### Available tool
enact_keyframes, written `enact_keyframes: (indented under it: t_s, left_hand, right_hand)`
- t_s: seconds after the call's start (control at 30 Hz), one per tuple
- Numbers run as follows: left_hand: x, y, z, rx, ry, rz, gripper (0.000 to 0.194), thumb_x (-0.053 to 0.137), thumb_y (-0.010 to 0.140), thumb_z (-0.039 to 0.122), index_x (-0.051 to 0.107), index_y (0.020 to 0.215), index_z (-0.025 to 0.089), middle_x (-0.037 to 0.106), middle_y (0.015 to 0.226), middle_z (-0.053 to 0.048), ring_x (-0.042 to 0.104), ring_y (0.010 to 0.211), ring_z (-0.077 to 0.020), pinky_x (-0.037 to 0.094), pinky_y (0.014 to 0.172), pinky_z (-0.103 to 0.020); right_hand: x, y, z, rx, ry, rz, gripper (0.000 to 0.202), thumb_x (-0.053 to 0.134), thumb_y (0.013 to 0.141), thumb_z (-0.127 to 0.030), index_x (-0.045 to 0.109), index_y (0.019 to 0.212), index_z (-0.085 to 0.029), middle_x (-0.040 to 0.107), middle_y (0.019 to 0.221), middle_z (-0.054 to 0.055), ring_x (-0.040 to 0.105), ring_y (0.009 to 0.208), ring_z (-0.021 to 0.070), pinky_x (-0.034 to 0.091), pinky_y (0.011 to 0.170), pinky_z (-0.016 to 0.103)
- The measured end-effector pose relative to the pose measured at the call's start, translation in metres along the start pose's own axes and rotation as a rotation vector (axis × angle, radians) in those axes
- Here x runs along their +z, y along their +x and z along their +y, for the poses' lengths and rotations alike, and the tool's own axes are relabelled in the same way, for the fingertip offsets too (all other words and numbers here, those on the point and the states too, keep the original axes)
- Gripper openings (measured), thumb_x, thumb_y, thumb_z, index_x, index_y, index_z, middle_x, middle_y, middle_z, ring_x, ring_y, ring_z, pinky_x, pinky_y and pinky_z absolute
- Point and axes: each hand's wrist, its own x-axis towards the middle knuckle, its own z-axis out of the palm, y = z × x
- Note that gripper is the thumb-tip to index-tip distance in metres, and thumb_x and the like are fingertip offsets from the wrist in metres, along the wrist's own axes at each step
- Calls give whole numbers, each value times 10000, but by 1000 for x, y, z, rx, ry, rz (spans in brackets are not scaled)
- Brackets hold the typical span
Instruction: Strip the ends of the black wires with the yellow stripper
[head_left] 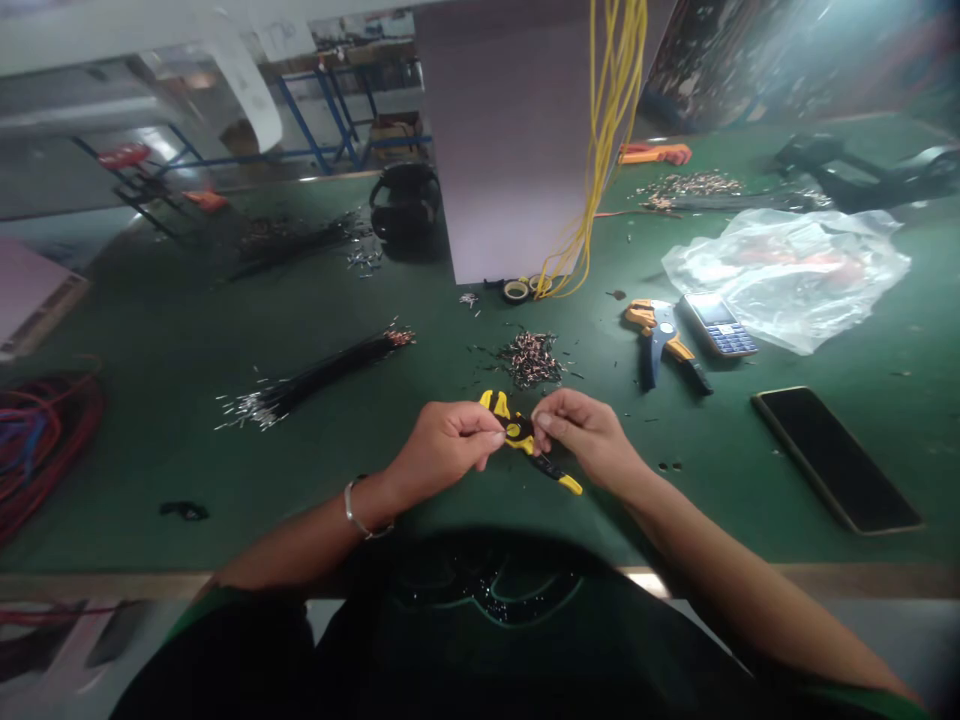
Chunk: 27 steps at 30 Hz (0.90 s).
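Note:
My left hand [454, 440] and my right hand [577, 430] face each other low over the green bench, thumb and forefinger pinched on both. Whatever sits between the fingertips is too small to make out. Beneath them lies a yellow and black hand tool [570, 484], partly covered by my fingers, its jaws pointing away from me. Just beyond is a heap of short dark pieces with coppery ends [532, 358]. Left of the hands rests a bundle of black wires [330, 372], with pale tips at one end and copper-coloured tips at the other.
To the right are an orange and blue hand tool [660, 335], a keypad phone [720, 325], a smartphone [836, 460] and a clear plastic bag [795, 270]. Yellow wires [600, 170] hang down a pale upright panel [517, 140] by tape rolls [516, 291]. Coiled red cable [56, 440] lies left.

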Motion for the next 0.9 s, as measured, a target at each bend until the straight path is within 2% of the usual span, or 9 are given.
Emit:
enact_keyframes:
  t_s: [0.1, 0.2, 0.3, 0.43, 0.53, 0.6, 0.77, 0.83, 0.9]
  left_hand:
    - [-4, -3, 4, 96, 98, 84, 176, 588, 765, 185, 639, 602, 145, 552, 472, 39, 430, 461, -51, 342, 479, -191]
    - [-8, -6, 5, 87, 120, 128, 165, 584, 772, 198, 652, 633, 141, 554, 467, 38, 423, 452, -54, 341, 473, -192]
    - [-12, -9, 3, 61, 130, 151, 155, 578, 766, 204, 657, 650, 139, 551, 463, 39, 412, 437, -53, 327, 452, -189]
    - [-17, -15, -6, -2, 129, 176, 138, 583, 762, 212, 670, 680, 143, 550, 460, 41, 399, 425, -50, 319, 442, -186]
    - [-21, -23, -15, -78, 72, 215, 125, 591, 762, 229, 675, 724, 144, 557, 465, 41, 404, 416, -51, 329, 438, -187]
    - [-22, -28, -20, -113, 27, 248, 123, 592, 764, 232, 677, 745, 146, 568, 479, 38, 412, 417, -52, 342, 441, -187]
    - [-22, -36, -28, -161, -110, 276, 126, 603, 775, 248, 673, 748, 147, 597, 505, 26, 428, 409, -52, 363, 433, -188]
    - [-20, -35, -25, -176, -144, 267, 122, 610, 767, 248, 666, 735, 144, 599, 502, 24, 426, 398, -50, 362, 422, -187]
    - [-17, -33, -20, -175, -150, 263, 117, 608, 759, 242, 664, 733, 143, 601, 501, 23, 429, 395, -49, 361, 415, -184]
  right_hand:
    - [-2, -6, -7, -120, -611, 34, 125, 570, 857, -300, 614, 837, -185, 640, 741, 36, 594, 661, 173, 480, 630, 325]
    - [4, -17, -13, -231, -1099, -34, 253, 606, 839, -364, 634, 999, -170, 661, 894, 94, 603, 839, 256, 479, 721, 384]
    - [9, -26, -13, -243, -1369, -53, 396, 656, 803, -403, 616, 1105, -149, 646, 995, 141, 568, 944, 315, 480, 761, 419]
    - [5, -25, -1, -238, -1461, -44, 436, 669, 769, -344, 614, 1138, -119, 627, 1067, 178, 542, 999, 348, 470, 824, 463]
    - [-2, -17, 8, -208, -1333, -32, 379, 659, 724, -305, 652, 1060, -131, 639, 1014, 162, 563, 943, 328, 481, 802, 453]
    - [-6, -12, 9, -131, -1129, 14, 385, 664, 662, -280, 669, 1020, -137, 649, 987, 147, 581, 943, 322, 482, 818, 451]
    - [-4, -10, -12, 321, -164, -42, 369, 634, 663, -321, 678, 983, -142, 689, 865, 89, 636, 777, 234, 506, 726, 376]
    - [4, -14, -19, 365, 173, -82, 373, 615, 649, -278, 680, 989, -141, 698, 924, 103, 633, 775, 221, 511, 730, 365]
    - [14, -20, -21, 321, 379, -142, 430, 595, 607, -211, 675, 1025, -146, 685, 1014, 113, 621, 847, 232, 508, 760, 366]
